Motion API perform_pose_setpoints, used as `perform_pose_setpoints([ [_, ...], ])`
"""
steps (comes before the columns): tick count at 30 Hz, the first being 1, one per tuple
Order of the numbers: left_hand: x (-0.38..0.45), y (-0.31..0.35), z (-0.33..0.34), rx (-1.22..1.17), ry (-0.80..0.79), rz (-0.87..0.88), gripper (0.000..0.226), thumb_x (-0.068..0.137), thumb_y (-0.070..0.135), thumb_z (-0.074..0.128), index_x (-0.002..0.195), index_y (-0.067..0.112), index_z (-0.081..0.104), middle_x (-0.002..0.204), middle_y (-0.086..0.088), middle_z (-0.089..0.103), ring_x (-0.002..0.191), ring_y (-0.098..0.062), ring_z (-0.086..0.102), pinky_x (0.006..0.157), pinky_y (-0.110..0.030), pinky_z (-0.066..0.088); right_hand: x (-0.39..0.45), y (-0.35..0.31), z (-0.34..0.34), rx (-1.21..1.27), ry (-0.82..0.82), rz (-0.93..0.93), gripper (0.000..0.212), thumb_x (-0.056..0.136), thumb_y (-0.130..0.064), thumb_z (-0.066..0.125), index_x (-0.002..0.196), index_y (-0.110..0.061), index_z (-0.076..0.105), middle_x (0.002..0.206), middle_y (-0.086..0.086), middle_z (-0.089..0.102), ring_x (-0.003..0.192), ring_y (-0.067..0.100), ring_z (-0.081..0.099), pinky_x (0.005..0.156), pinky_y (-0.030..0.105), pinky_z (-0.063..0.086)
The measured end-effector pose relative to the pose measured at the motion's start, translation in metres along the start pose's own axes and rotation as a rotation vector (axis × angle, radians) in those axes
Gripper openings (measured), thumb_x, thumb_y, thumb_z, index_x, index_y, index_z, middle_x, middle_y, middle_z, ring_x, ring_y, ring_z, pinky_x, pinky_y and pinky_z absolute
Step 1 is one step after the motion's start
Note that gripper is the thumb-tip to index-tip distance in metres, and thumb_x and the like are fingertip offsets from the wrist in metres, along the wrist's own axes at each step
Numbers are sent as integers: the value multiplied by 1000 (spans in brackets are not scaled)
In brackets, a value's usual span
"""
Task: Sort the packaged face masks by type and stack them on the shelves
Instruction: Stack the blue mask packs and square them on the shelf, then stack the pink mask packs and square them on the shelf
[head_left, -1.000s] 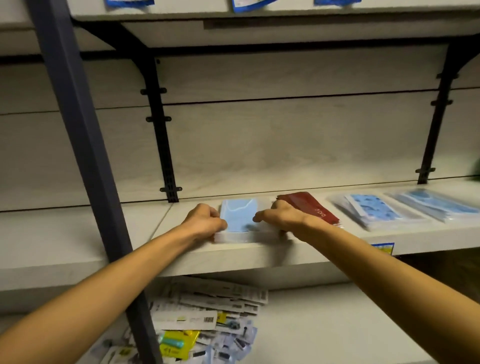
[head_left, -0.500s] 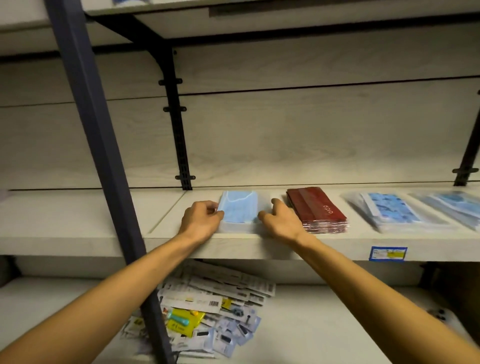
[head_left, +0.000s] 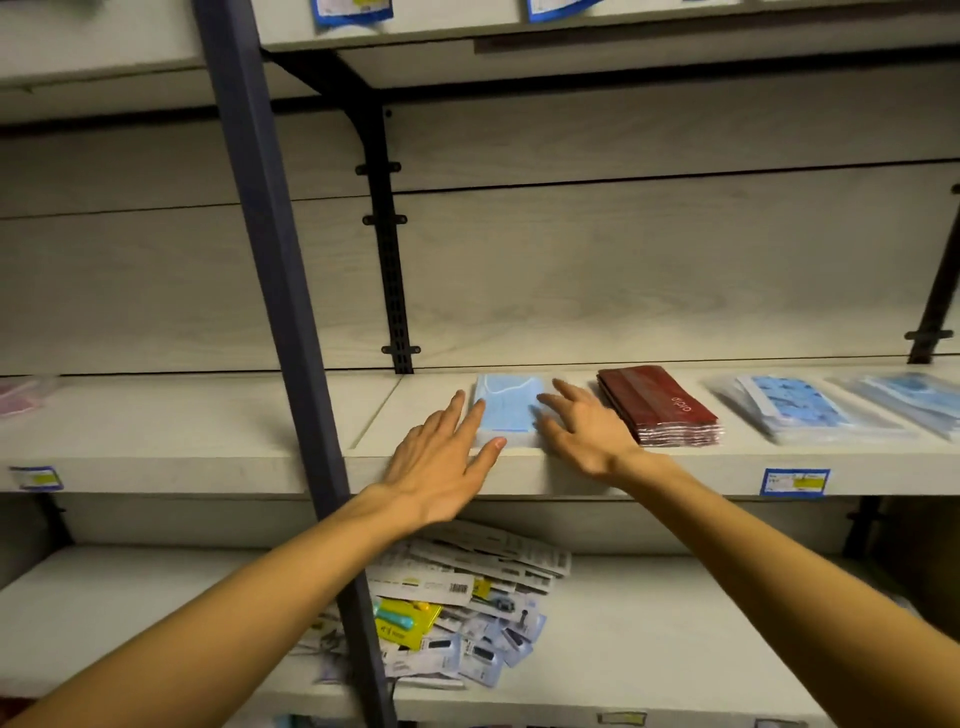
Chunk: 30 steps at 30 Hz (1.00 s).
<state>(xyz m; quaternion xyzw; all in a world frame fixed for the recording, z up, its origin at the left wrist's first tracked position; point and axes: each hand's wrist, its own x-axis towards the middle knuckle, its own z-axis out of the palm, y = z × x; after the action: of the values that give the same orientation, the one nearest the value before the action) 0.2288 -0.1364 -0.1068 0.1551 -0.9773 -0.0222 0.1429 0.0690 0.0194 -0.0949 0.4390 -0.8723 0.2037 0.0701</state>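
Hands squaring a pale blue mask stack (head_left: 508, 410) on the middle shelf (head_left: 260, 457).

Left hand (head_left: 441, 467) and right hand (head_left: 584, 431) are flanking it, each grip splayed apart, holding nothing, probably nudging soft, glossy packets flush; the maroon stack (head_left: 657, 408) is lying just beside, sorted by colour.

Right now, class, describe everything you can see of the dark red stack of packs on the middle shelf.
The red stack is a neat pile of flat, dark red packs with shiny, foil-like edges and small pale lettering on top. It lies flat on the middle shelf near its front edge, angled slightly, beside the right hand, which seems just clear of it.
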Motion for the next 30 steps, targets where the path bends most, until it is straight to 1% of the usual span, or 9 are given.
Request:
perform_pose_setpoints([
  [3,-34,-25,-13,116,83,137,72,102,65,17,163,28,5,171,-1,1,155,-22,14,125,-39,13,-20,-24,10,-112,226,-118,45,106,-41,40,144,-21,53,162,6,33,151,28,23,121,41,23],
  [5,-61,-48,-26,181,121,211,71,103,63,22,162,26,14,170,-2,9,153,-22,19,124,-38,13,-34,-56,22,-149,294,-207,43,103,-38,47,140,-20,56,159,7,39,151,31,25,121,45,22],
  [8,-106,-92,-50,274,201,314,62,103,54,35,154,20,38,161,-5,36,143,-22,40,119,-39,29,-44,-121,40,-145,316,-314,41,98,-32,56,136,-19,59,152,6,48,148,30,31,119,48,28],
  [11,-148,-150,-74,367,247,349,48,99,43,50,137,16,58,138,-6,59,122,-23,57,108,-40,42,-47,-193,56,-126,284,-478,40,90,-27,62,129,-19,62,137,5,59,134,28,46,107,44,43],
  [13,-176,-190,-87,409,242,263,44,97,43,50,130,16,62,129,-4,63,117,-24,59,110,-42,38,-48,-238,70,-144,273,-580,40,85,-23,63,125,-17,63,130,5,62,126,28,53,100,43,50],
  [14,-190,-210,-92,430,229,193,45,98,45,48,131,17,61,130,-4,62,118,-24,59,114,-44,34,-48,-260,79,-157,272,-599,42,85,-23,63,126,-18,62,131,5,62,127,27,53,102,42,49],
  [19,-239,-303,-114,503,130,-137,55,103,54,31,146,21,45,153,-4,44,136,-23,45,122,-46,17,-25,-364,124,-106,164,-467,64,94,-38,56,152,-17,37,157,10,37,149,30,26,122,42,24],
  [22,-249,-349,-123,500,108,-277,57,103,56,28,146,21,42,153,-5,42,136,-25,44,118,-45,20,1,-412,141,-137,70,-464,71,95,-43,52,155,-15,28,160,12,30,152,32,17,123,43,20],
  [30,-243,-463,-132,569,-5,-402,58,103,58,28,143,20,46,146,-7,45,129,-26,49,110,-42,34,86,-499,185,-107,-45,-452,66,97,-51,48,149,-12,33,148,12,43,139,31,35,112,43,34],
])
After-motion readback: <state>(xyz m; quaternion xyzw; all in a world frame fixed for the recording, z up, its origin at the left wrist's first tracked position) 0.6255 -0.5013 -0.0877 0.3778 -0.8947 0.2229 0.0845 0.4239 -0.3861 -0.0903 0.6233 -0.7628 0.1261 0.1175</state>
